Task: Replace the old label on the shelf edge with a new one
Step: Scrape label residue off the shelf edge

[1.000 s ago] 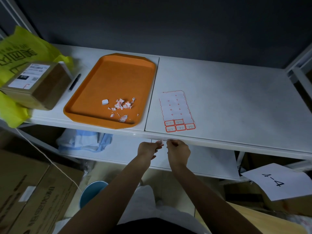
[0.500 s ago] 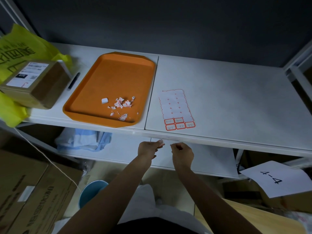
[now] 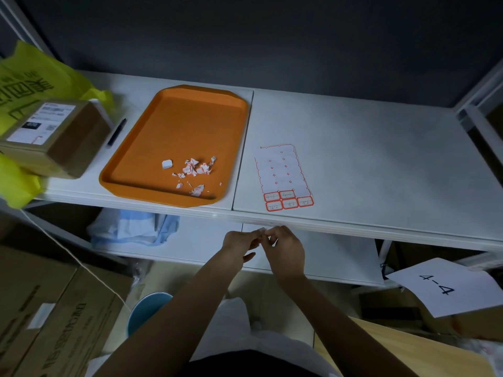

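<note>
1. Nearest the camera, two bare forearms reach up from the bottom of the view, with a blue bucket [image 3: 147,308] and cardboard cartons [image 3: 54,322] on the floor to the left.
2. The left hand [image 3: 239,243] and right hand [image 3: 285,246] meet just below the shelf edge [image 3: 353,228]. Both have their fingers curled, and the fingertips pinch together on a small pale label scrap [image 3: 261,230]. It is too small to show any writing.
3. Behind the hands is a lower shelf [image 3: 326,254] with a crumpled blue cloth [image 3: 130,227] at its left. A white sheet marked "4-4" [image 3: 441,287] hangs out to the right.
4. On the upper shelf, just beyond the hands, lies the label sheet [image 3: 284,178]. Only five red-bordered labels [image 3: 288,201] are left, in its near rows.
5. To its left an orange tray [image 3: 177,126] holds torn label bits [image 3: 196,170].
6. Farther left are a black pen [image 3: 116,133], a brown parcel [image 3: 54,137] and a yellow bag [image 3: 32,80].
</note>
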{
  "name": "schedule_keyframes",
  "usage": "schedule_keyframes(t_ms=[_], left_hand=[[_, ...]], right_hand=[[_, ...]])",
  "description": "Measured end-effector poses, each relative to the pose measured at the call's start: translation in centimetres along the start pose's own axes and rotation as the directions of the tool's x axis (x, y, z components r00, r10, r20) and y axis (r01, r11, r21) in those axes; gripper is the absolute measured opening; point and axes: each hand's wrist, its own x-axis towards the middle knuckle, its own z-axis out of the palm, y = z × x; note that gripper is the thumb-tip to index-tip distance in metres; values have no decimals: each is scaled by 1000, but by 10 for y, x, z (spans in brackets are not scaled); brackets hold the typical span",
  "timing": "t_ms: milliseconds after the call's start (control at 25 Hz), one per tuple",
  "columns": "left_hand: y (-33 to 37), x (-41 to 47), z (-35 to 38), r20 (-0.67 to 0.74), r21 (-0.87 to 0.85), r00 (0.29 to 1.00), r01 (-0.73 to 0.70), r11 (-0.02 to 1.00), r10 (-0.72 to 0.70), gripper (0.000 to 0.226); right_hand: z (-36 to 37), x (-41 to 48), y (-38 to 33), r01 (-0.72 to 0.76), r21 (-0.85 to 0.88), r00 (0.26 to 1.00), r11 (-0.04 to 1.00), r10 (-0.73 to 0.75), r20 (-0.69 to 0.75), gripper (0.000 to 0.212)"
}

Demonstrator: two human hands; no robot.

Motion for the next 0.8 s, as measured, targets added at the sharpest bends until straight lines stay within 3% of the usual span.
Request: schedule_keyframes(t_ms=[240, 400, 680, 800], left_hand=[[-4, 0, -4, -39, -15, 999, 24, 1000, -25, 27], [-3, 0, -5, -19, -41, 1000, 7, 999, -8, 23], [-3, -1, -4, 2, -16, 1000, -1, 1000, 1, 28], [-2, -2, -4, 7, -14, 1000, 4, 1000, -4, 29]], right_hand=[[2, 2, 6, 30, -1, 991, 1000, -30, 132, 22], [-4, 11, 8, -78, 116, 997, 990, 76, 24, 28], [-8, 17, 15, 92, -178, 996, 980, -90, 18, 35], [-8, 18, 19, 94, -193, 995, 977, -89, 37, 31]])
